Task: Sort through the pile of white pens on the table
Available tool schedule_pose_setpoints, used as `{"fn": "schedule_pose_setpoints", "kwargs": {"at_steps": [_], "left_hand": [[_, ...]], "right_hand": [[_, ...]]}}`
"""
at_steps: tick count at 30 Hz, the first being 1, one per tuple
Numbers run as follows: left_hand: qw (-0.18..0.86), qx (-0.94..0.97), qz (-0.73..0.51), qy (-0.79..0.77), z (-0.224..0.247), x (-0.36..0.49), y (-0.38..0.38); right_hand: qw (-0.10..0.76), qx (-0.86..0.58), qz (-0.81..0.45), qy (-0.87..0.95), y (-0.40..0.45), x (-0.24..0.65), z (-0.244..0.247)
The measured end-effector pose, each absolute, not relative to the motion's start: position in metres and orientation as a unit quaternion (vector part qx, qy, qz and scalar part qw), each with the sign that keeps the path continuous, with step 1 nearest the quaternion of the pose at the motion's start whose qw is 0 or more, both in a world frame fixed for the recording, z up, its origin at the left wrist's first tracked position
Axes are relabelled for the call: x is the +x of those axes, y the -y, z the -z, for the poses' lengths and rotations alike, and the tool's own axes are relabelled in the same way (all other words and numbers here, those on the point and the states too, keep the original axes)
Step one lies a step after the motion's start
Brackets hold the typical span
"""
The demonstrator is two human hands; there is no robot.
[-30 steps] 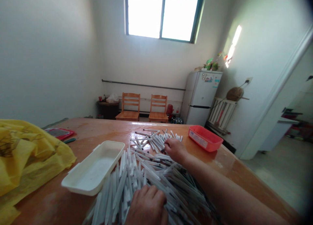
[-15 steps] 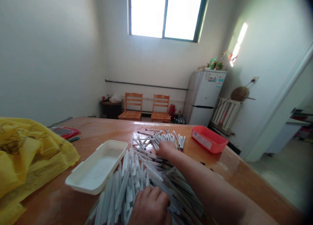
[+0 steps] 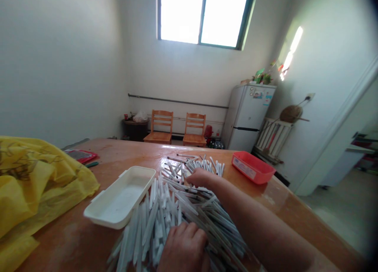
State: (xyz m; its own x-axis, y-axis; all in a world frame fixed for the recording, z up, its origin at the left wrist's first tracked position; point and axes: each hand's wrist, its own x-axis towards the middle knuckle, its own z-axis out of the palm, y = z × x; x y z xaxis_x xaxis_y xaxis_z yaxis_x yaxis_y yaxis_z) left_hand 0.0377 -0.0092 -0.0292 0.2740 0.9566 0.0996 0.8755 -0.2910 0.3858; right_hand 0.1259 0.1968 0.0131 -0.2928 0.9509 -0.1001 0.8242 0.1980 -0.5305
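Observation:
A heap of long, translucent white pen barrels (image 3: 153, 220) spreads over the near middle of the table. My left hand (image 3: 184, 246) rests low on this heap with its fingers curled under; whatever they grip is hidden. Farther out, my right hand (image 3: 201, 177) reaches among shorter white pen pieces with dark ends (image 3: 174, 169). Its fingers are bent together over the pieces, and their tips are too unclear to show what they hold. A shallow cream plastic box (image 3: 121, 199) stands left of the barrels, with nothing visible inside.
To the right stands a red plastic basket (image 3: 254, 167) with a label. A crumpled yellow plastic bag (image 3: 44, 185) covers the table's left side, near a red-edged packet (image 3: 82, 155). Two wooden chairs (image 3: 162, 126) and a fridge (image 3: 249, 110) stand beyond the table.
My right hand has shifted slightly left over the short pen pieces. My left hand stays on the heap, fingers still curled. The whole view has moved a little.

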Motion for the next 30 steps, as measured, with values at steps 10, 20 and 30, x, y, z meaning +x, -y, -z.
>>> {"fn": "schedule_pose_setpoints", "kwargs": {"at_steps": [10, 20, 30], "left_hand": [[0.359, 0.570, -0.491, -0.553, -0.001, 0.035, 0.019], [0.659, 0.333, -0.569, -0.363, -0.007, 0.041, 0.022], [0.607, 0.375, -0.592, -0.374, -0.006, 0.044, 0.022]], "right_hand": [[0.141, -0.466, -0.524, 0.699, -0.097, 0.201, -0.033], [0.234, -0.379, -0.728, 0.522, 0.012, 0.225, -0.019], [0.349, -0.388, -0.592, 0.614, 0.036, 0.211, -0.003]]}}
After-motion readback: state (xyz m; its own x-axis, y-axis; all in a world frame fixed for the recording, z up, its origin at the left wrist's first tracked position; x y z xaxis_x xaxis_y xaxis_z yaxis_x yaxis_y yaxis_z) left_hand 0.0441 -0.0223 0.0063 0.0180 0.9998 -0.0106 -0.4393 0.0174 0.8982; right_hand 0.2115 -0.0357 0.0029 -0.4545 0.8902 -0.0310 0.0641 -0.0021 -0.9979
